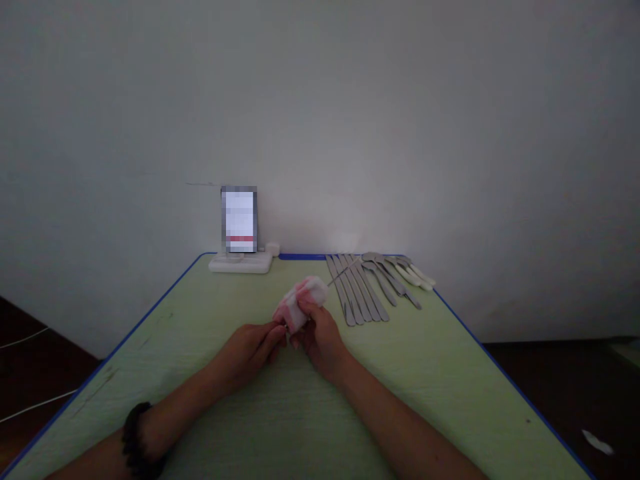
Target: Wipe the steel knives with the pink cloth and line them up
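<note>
- Nearest the camera are the person's 2 forearms, reaching up the green table point(210, 427); the left wrist wears a dark beaded bracelet point(135, 437).
- The right hand point(320, 337) is closed around a bunched white-and-pink cloth point(300, 303), which wraps the near part of a thin metal utensil point(343, 273).
- The left hand point(253, 347) has its fingers drawn narrow and pinches the near end of the bundle, just beside the right hand; whether it grips the utensil's end or only the cloth cannot be told.
- The wrapped piece sits mid-table, slightly above the surface, between the hands and the row of cutlery point(375, 283).
- Its long axis runs from near-left to far-right: the bare end sticks out of the cloth toward the far right corner, the other end is hidden in the cloth toward the left hand. Which end is the handle cannot be told.
- Judged from the layout, the wiping is partway through: 1 piece is in hand, and roughly a dozen pieces lie fanned by the far right edge, handles toward the person. Which of these are already wiped cannot be told.
- A small screen on a white stand point(240, 260) sits at the far edge by the wall.
</note>
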